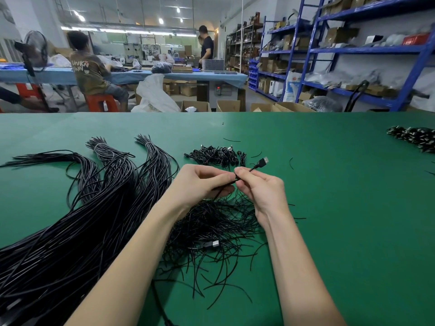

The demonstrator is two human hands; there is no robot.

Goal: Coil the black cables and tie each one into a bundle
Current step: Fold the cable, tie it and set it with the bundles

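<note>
Forearms reach in from the near edge of the green table (329,184) and meet over a heap of short black ties (219,231), which lies directly beneath the grip with a plug (213,244) among it. The left hand (200,182) and the right hand (261,187) pinch one black cable (231,182) between thumb and fingertips, fingers curled tight, the two pinches almost touching. From the right pinch the cable runs up and away to its connector (263,161); from the left pinch it drops toward the heap. Left of the grip sprawl long uncoiled cables (94,208) in banded sheaves. Just beyond the grip sits a small pile of finished bundles (216,156). Far right of it lies another pile (416,137).
</note>
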